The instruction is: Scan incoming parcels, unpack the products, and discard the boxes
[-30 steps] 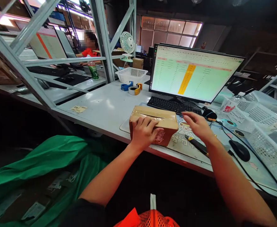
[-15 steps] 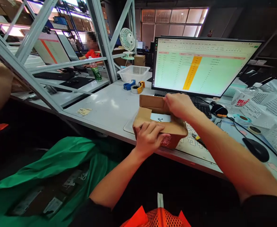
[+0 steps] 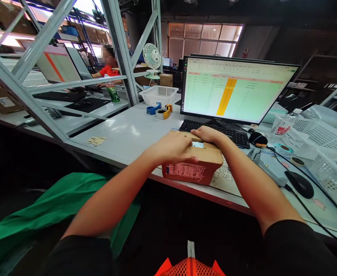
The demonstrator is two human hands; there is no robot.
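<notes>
A brown cardboard box [image 3: 211, 170] with a printed shipping label [image 3: 184, 170] on its front side stands at the table's front edge. Its top flaps are folded inward, and a small gap shows something white [image 3: 197, 145] inside. My left hand [image 3: 174, 147] lies over the left part of the top, fingers curled at the gap and thumb along the front flap. On the far edge, my right hand [image 3: 207, 134] grips the back flap, its fingertips partly hidden.
Behind the box are a keyboard [image 3: 240, 140] and a monitor [image 3: 237, 88]. Tape dispensers [image 3: 163, 112] and a white basket [image 3: 159, 95] stand farther back. To the right lie a corded handheld device [image 3: 268, 170], a mouse [image 3: 299, 184] and baskets [image 3: 326, 132]. A person [image 3: 109, 65] sits beyond the metal frame [image 3: 122, 50].
The box's back flap, upright before, is now folded down, and the gap is smaller. My left hand has moved from the front edge onto the top, uncovering the label.
</notes>
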